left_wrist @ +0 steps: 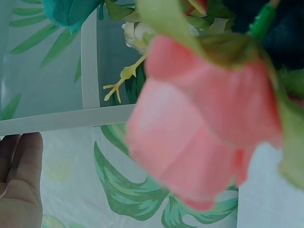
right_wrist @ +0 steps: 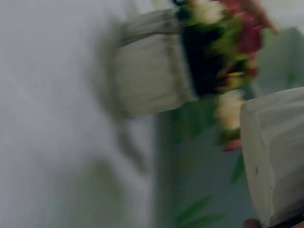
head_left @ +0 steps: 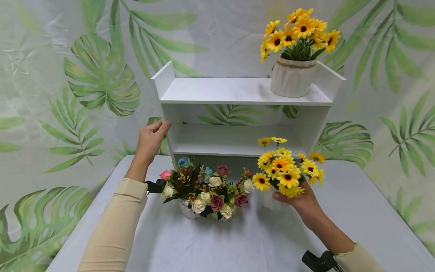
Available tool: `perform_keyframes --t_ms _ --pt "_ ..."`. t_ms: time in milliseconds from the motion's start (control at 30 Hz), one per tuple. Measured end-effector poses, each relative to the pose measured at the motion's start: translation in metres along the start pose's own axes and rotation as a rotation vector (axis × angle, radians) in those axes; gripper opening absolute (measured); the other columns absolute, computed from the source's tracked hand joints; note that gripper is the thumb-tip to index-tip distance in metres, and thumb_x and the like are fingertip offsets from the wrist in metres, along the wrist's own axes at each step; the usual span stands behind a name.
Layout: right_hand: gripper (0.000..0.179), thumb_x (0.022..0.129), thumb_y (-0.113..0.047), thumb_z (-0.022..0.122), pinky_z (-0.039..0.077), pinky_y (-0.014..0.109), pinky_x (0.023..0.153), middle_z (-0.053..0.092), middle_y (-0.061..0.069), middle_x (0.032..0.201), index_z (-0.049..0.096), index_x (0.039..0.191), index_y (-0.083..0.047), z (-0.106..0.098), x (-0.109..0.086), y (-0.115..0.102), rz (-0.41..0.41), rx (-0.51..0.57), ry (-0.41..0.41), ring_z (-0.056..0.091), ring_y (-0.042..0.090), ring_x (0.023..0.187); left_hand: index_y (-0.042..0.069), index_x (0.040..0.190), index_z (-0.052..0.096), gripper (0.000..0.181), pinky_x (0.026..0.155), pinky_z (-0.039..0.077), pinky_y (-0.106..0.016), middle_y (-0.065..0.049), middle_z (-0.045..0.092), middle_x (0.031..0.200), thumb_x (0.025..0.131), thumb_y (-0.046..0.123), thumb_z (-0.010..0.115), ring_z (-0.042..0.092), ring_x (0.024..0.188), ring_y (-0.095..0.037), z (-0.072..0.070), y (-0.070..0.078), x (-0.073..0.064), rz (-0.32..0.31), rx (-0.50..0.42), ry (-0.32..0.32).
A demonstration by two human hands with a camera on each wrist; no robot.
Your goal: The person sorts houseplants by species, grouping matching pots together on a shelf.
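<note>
My right hand [head_left: 304, 200] grips a white pot [right_wrist: 280, 147] of yellow sunflowers [head_left: 283, 170], held above the table in front of the shelf's right part. In the right wrist view the pot's flat base shows, with a fingertip at the lower edge. My left hand [head_left: 151, 138] touches the left side panel of the white shelf [head_left: 238, 139] with its fingertips. The left wrist view has two straight fingers [left_wrist: 28, 156] against that panel. A pink rose [left_wrist: 199, 123] fills much of this view.
Two white pots of mixed roses [head_left: 215, 196] stand side by side on the white-covered table [head_left: 210, 249], before the shelf's left half. Another pot [head_left: 293, 77] of sunflowers sits at the right of the top board. A leaf-patterned cloth [head_left: 102, 75] hangs behind.
</note>
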State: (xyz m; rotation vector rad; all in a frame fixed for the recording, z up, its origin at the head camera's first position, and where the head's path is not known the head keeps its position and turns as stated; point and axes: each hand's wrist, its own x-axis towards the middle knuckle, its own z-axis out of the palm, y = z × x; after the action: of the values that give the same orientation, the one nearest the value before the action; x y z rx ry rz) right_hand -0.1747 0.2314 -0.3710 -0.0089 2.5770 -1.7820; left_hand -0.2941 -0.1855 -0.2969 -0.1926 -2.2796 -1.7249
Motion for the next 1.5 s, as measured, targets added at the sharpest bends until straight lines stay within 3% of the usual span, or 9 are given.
perform_keyframes --t_ms 133,267,400,567,767,867,1033,1267,1500 --pt "0.077 0.089 -0.020 0.076 0.048 0.017 0.088 0.048 -0.028 0.126 0.032 0.152 -0.022 -0.013 -0.006 -0.020 -0.070 0.001 0.012 0.050 -0.009 0.108 0.010 0.145 0.050 0.058 0.110 0.044 -0.050 -0.013 0.051 0.150 0.099 0.043 0.059 0.052 0.134 -0.029 0.000 0.000 0.000 0.010 -0.004 -0.001" --pt "0.071 0.089 -0.018 0.075 0.049 0.015 0.086 0.053 -0.034 0.120 0.036 0.148 -0.029 -0.018 -0.010 -0.038 -0.100 0.031 0.020 0.055 -0.009 0.106 0.011 0.145 0.051 0.056 0.109 0.044 -0.051 -0.013 0.053 0.148 0.099 0.043 0.059 0.053 0.132 -0.029 0.002 -0.001 0.001 0.021 -0.018 -0.005" --pt "0.075 0.087 -0.019 0.077 0.047 0.019 0.091 0.052 -0.025 0.130 0.036 0.149 -0.029 -0.015 -0.013 -0.061 -0.126 -0.012 0.022 0.052 -0.005 0.113 0.013 0.145 0.050 0.055 0.110 0.044 -0.049 -0.011 0.053 0.148 0.099 0.043 0.058 0.053 0.132 -0.029 0.002 -0.001 0.001 0.019 -0.018 -0.003" --pt "0.088 0.082 -0.017 0.082 0.046 0.016 0.094 0.044 -0.005 0.147 0.030 0.153 -0.025 -0.009 -0.013 -0.099 -0.236 -0.108 -0.011 0.046 0.003 0.122 0.013 0.144 0.051 0.056 0.109 0.045 -0.049 -0.011 0.053 0.148 0.099 0.044 0.058 0.053 0.133 -0.028 0.001 -0.002 0.001 0.010 -0.008 0.008" --pt "0.074 0.083 -0.007 0.079 0.046 0.016 0.093 0.053 -0.013 0.135 0.043 0.143 -0.028 -0.012 -0.012 -0.148 -0.327 0.034 -0.109 0.051 0.009 0.116 0.012 0.143 0.052 0.054 0.108 0.046 -0.047 -0.012 0.054 0.147 0.099 0.042 0.059 0.053 0.132 -0.027 0.000 -0.002 0.001 0.015 -0.018 0.012" --pt "0.072 0.081 -0.007 0.081 0.048 0.020 0.089 0.055 -0.011 0.132 0.046 0.141 -0.026 -0.013 -0.012 -0.171 -0.362 -0.026 -0.102 0.051 0.012 0.113 0.014 0.143 0.052 0.054 0.106 0.047 -0.046 -0.011 0.054 0.146 0.099 0.043 0.059 0.055 0.130 -0.026 0.000 -0.002 0.001 0.019 0.002 0.017" --pt "0.085 0.078 -0.022 0.086 0.046 0.035 0.097 0.047 -0.008 0.143 0.039 0.148 -0.029 -0.012 -0.013 -0.206 -0.341 -0.188 -0.042 0.046 0.015 0.123 0.014 0.144 0.052 0.054 0.106 0.047 -0.047 -0.012 0.055 0.146 0.099 0.044 0.058 0.056 0.129 -0.027 0.000 -0.003 -0.001 0.020 0.018 0.009" --pt "0.083 0.079 -0.020 0.085 0.031 0.045 0.115 0.045 -0.009 0.147 0.037 0.146 -0.034 -0.010 -0.005 -0.245 -0.388 -0.078 -0.016 0.043 0.011 0.129 0.012 0.145 0.050 0.055 0.108 0.047 -0.046 -0.012 0.051 0.149 0.100 0.042 0.057 0.054 0.132 -0.029 0.002 -0.002 -0.001 0.034 -0.003 0.001" --pt "0.088 0.077 -0.034 0.086 0.029 0.041 0.118 0.042 -0.005 0.153 0.035 0.148 -0.028 0.002 0.018 -0.262 -0.320 -0.079 0.086 0.040 0.012 0.135 0.018 0.144 0.053 0.053 0.103 0.049 -0.039 -0.007 0.055 0.147 0.099 0.045 0.057 0.056 0.119 -0.011 0.002 -0.001 -0.002 0.020 0.014 -0.006"
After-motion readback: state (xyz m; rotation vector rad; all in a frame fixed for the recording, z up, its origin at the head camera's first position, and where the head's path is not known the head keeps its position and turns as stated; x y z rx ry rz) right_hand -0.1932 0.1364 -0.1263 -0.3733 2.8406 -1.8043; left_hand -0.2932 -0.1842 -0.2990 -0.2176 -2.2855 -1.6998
